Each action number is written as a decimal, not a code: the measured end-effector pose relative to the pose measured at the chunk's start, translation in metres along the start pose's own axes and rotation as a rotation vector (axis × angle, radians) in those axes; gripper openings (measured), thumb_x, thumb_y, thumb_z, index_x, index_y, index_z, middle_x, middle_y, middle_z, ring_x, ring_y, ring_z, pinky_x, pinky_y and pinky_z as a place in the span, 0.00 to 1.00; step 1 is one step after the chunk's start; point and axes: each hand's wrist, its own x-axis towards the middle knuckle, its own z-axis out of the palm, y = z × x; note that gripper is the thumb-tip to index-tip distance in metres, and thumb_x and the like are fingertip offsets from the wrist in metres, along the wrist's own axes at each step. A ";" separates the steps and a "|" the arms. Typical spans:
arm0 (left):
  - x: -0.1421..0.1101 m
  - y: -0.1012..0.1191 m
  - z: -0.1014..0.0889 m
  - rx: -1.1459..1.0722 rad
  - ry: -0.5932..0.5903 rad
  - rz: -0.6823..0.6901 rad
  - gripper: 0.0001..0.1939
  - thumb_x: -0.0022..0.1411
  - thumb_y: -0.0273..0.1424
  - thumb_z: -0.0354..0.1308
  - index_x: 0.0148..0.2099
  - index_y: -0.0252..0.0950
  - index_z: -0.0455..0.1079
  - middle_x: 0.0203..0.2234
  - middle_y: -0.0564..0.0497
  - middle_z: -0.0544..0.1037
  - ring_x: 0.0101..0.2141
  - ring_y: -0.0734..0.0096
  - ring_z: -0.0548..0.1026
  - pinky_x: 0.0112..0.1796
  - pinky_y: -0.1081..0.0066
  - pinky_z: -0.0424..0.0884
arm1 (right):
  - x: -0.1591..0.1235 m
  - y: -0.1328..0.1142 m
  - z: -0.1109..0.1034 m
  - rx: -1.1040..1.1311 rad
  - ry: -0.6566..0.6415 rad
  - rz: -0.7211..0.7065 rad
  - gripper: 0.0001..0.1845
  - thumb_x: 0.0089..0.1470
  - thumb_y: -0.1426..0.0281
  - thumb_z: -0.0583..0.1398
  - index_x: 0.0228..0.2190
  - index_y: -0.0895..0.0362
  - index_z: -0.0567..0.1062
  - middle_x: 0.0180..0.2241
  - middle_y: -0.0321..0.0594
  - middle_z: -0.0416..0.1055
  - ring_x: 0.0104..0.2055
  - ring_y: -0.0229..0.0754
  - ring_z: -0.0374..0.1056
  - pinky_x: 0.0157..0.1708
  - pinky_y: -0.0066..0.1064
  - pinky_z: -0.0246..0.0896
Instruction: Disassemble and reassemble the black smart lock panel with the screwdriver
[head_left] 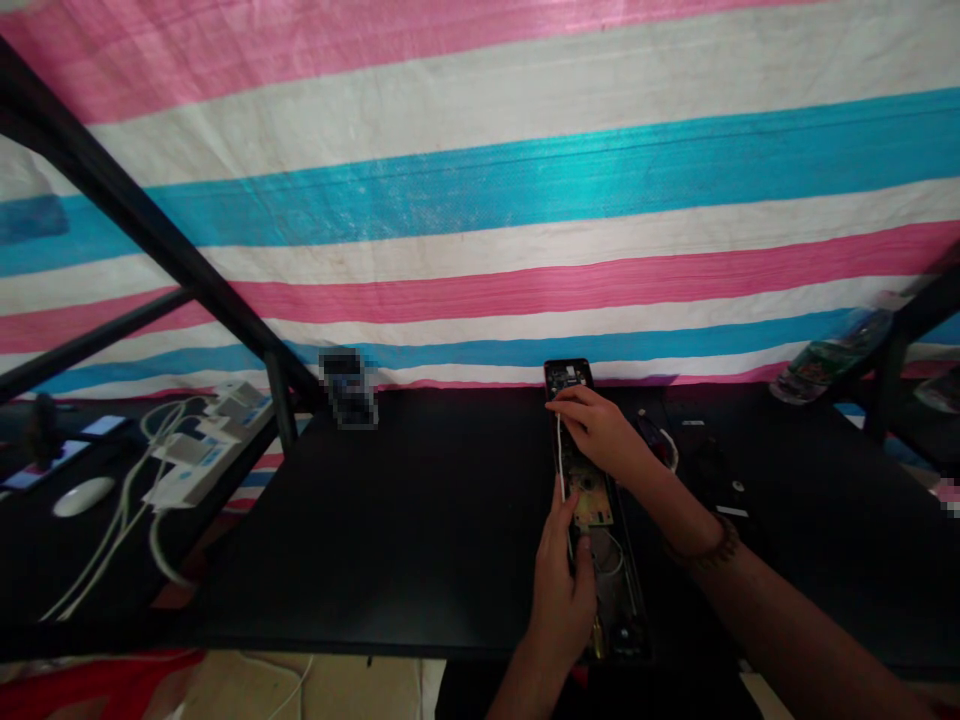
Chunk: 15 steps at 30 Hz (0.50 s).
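A long, narrow black device casing point(631, 560) lies opened on the black table, with a tan circuit board point(596, 503) and thin wires inside. Along its left side runs a thin white wire point(560, 450). Near the far end, my right hand point(596, 425) pinches the top of this wire between thumb and fingertips. Lower down, my left hand point(562, 580) is closed around the casing's left edge, its fingertips beside the wire and its thumb over the inside. A small dark board with a white component point(576, 374) shows at the casing's far end.
Right of the casing lie a curved white cable point(670, 450) and small dark parts point(709, 465). A plastic bottle point(825, 360) leans at the back right. Leftward are a blurred-out object point(349, 390), a power strip point(206, 455) and a white mouse point(84, 497). Striped sheeting point(480, 230) hangs behind.
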 end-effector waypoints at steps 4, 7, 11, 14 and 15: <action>0.000 -0.001 0.001 -0.008 0.020 0.007 0.25 0.74 0.32 0.48 0.71 0.39 0.60 0.72 0.43 0.57 0.71 0.58 0.54 0.69 0.53 0.53 | 0.001 0.006 -0.005 0.008 0.052 -0.024 0.15 0.63 0.77 0.56 0.42 0.55 0.83 0.41 0.46 0.77 0.42 0.47 0.76 0.46 0.38 0.72; 0.000 -0.001 0.001 -0.009 0.023 0.024 0.26 0.74 0.31 0.48 0.71 0.40 0.58 0.72 0.42 0.57 0.71 0.59 0.54 0.69 0.53 0.53 | 0.001 0.010 -0.005 -0.007 0.042 -0.008 0.14 0.64 0.77 0.56 0.41 0.55 0.81 0.39 0.45 0.78 0.41 0.46 0.75 0.45 0.38 0.71; 0.001 0.001 0.002 0.012 0.042 0.028 0.27 0.73 0.31 0.49 0.72 0.41 0.56 0.74 0.43 0.50 0.72 0.58 0.52 0.69 0.53 0.53 | 0.004 0.017 -0.001 -0.046 0.099 0.045 0.12 0.64 0.75 0.57 0.43 0.55 0.80 0.40 0.45 0.78 0.41 0.47 0.75 0.45 0.38 0.70; 0.000 0.001 0.003 0.041 0.063 0.018 0.29 0.72 0.32 0.52 0.72 0.41 0.55 0.75 0.42 0.47 0.72 0.55 0.52 0.69 0.52 0.54 | 0.009 0.021 0.005 -0.113 0.062 0.024 0.11 0.64 0.76 0.57 0.41 0.57 0.80 0.40 0.46 0.77 0.42 0.48 0.73 0.47 0.39 0.68; 0.000 0.000 0.003 0.046 0.065 0.013 0.29 0.72 0.32 0.53 0.72 0.41 0.55 0.75 0.41 0.48 0.72 0.55 0.53 0.68 0.52 0.55 | 0.010 0.022 0.007 -0.142 0.047 0.011 0.11 0.63 0.77 0.57 0.40 0.57 0.80 0.39 0.47 0.77 0.43 0.49 0.73 0.49 0.40 0.67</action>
